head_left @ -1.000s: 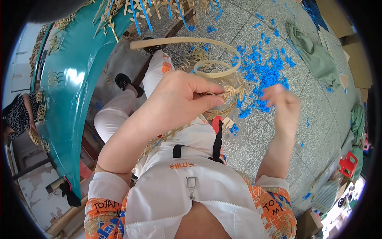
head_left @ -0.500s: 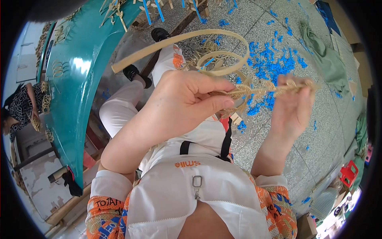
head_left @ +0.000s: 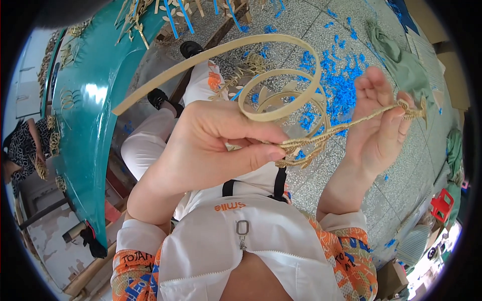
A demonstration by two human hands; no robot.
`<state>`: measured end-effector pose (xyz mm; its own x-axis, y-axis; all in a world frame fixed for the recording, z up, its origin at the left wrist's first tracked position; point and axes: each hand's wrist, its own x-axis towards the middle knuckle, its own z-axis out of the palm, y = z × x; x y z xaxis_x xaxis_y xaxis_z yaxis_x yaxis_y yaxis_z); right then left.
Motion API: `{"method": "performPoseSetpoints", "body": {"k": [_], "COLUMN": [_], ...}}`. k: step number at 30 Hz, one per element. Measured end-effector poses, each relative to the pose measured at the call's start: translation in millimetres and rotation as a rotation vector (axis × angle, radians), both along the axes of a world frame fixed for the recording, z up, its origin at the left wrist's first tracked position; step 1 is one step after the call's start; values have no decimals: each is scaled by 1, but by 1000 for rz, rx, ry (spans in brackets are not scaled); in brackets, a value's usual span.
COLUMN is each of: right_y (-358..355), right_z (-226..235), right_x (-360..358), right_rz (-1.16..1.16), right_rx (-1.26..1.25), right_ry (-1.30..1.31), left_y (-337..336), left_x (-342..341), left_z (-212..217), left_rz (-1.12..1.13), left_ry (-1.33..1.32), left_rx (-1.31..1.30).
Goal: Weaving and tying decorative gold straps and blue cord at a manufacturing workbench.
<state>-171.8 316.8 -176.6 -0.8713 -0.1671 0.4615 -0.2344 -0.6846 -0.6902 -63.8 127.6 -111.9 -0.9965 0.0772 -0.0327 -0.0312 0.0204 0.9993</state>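
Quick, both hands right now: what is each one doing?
Left hand: closed, pinching the straw-coloured twisted cord at the coiled flat cane strip.
Right hand: fingers closed on the cord's far end, pulling it taut.

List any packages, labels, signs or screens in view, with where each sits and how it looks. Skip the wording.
Small orange printed label: on the white apron's chest, below the left hand.
Dark lettering patches: on the orange patterned sleeve, lower left.
Brown cardboard box: on the floor, lower right, partly cut off.
No screens or signs.
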Motion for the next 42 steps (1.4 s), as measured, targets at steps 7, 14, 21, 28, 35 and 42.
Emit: {"method": "performPoseSetpoints", "body": {"k": [7, 14, 21, 28, 35, 42], "right_y": [-9, -20, -19, -15, -13, -24], "right_z": [3, 8, 21, 19, 19, 28], "right_x": [0, 3, 10, 13, 14, 31], "right_rz": [104, 387, 447, 558, 618, 555], "right_rx": [-20, 3, 147, -114, -105, -111], "right_ry": [-129, -294, -474, -493, -484, -699], "left_y": [-1, -9, -21, -22, -25, -44], "left_x": [-2, -4, -14, -17, -18, -28], "left_z": [5, 0, -11, -20, -24, -29], "left_rz": [-89, -225, -358, -360, -390, -567], "left_ry": [104, 155, 249, 278, 289, 152], "left_rx": [-35, -6, 36, 79, 131, 92]}}
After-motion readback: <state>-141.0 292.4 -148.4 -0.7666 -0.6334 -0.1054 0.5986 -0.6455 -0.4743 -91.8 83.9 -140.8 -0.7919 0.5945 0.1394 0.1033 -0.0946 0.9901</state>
